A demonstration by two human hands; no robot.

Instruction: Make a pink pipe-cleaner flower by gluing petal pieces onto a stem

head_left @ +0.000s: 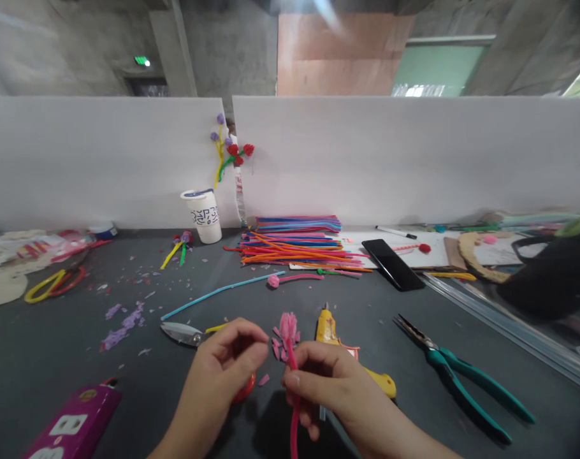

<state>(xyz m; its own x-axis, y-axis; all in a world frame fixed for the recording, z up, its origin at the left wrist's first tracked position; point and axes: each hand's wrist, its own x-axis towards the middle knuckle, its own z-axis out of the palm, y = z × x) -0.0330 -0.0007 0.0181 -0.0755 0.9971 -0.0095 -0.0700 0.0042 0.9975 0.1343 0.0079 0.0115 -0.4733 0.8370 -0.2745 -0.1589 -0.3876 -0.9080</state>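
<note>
In the head view my right hand (pixel 323 382) pinches a pink pipe cleaner (pixel 294 421) between thumb and fingers. Its upper end carries a tuft of pink petal-like pieces (pixel 288 328). Loose pink scraps (pixel 276 349) lie on the table around that tuft. My left hand (pixel 227 366) hovers just left of the tuft, apart from it, thumb and forefinger closed together; whatever may be between them is hidden. Partly under my left hand lie scissors (pixel 182 333) with yellow and red handles. A yellow glue gun (pixel 326 326) lies beyond my right hand.
Teal-handled pliers (pixel 455 370) lie at right, a purple power strip (pixel 77 421) at lower left. Toward the back are a pile of pipe cleaners (pixel 294 245), a phone (pixel 392 264), a paper cup (pixel 204 217) and a finished-looking pink flower (pixel 273 281). Purple scraps (pixel 125 328) litter the left.
</note>
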